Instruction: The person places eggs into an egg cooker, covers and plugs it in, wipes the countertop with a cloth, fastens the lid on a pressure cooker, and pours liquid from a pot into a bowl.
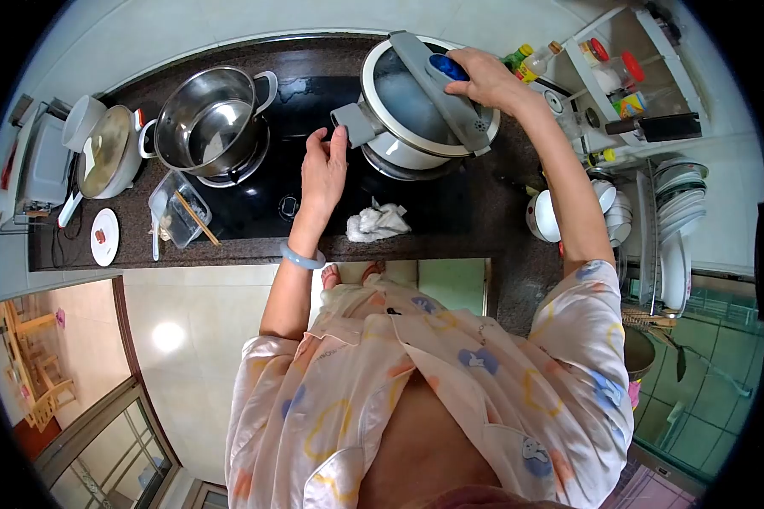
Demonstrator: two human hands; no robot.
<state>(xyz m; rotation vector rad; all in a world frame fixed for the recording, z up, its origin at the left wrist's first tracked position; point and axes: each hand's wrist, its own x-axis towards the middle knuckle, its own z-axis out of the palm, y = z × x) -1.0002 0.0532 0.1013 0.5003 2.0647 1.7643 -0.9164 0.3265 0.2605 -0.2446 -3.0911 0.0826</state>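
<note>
A white pressure cooker stands on the right burner. Its clear, steamed-up lid has a wide grey bar across it with a blue knob. My right hand grips the bar at the knob, thumb on the near side and fingers on the far side. Close to the cooker's grey side handle is my left hand, its thumb and fingers apart and nothing held. Whether the thumb tip touches that handle I cannot tell. A crumpled white cloth lies in front of the cooker.
An open steel pot sits on the left burner. Left of it are a lidded pan, a clear container with chopsticks across it, and a white plate. Bowls, a dish rack and a condiment shelf stand at right.
</note>
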